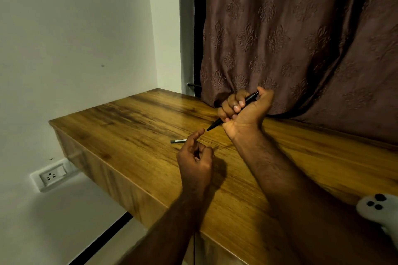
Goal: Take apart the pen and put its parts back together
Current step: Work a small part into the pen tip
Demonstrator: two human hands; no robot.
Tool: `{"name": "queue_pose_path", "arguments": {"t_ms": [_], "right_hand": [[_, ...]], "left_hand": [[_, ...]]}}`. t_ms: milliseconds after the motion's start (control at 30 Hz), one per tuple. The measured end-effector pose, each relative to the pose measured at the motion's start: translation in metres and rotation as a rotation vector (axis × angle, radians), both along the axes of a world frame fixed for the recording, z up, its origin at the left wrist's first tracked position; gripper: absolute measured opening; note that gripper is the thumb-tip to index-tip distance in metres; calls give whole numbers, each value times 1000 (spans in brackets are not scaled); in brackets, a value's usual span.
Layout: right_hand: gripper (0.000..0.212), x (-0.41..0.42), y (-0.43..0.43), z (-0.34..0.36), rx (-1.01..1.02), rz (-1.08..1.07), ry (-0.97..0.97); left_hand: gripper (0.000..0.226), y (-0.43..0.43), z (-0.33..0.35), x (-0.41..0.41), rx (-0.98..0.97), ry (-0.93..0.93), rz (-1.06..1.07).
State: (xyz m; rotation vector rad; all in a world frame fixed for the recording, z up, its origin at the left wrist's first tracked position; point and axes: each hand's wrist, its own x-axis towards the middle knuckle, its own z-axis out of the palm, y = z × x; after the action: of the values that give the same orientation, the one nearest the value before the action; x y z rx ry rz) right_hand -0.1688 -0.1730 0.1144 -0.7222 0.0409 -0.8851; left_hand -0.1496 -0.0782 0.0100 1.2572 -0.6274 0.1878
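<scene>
Pen [249,98], black: clasped in curled fingers of the right hand [243,111] above the tabletop [129,118], tip slanting toward the left hand [195,157], loosely curled, empty, index out, grey part [178,141] lying beside it; likely best to steady the barrel, pinch the tip, twist straight.

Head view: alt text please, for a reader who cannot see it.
The right hand grips a black pen above a wooden desk, its tip angled down toward the left hand, whose index finger is extended. A small grey pen part lies on the desk beside the left hand; a brown patterned curtain hangs behind.
</scene>
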Motion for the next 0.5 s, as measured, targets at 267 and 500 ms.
{"name": "queue_pose_path", "arguments": {"t_ms": [267,500], "right_hand": [[53,0,3,-1,-26,26,-21],[52,0,2,0,0,17,-11]], "left_hand": [[38,-1,-3,2,39,36,-12],[36,0,-1,2,37,45,-16]]}}
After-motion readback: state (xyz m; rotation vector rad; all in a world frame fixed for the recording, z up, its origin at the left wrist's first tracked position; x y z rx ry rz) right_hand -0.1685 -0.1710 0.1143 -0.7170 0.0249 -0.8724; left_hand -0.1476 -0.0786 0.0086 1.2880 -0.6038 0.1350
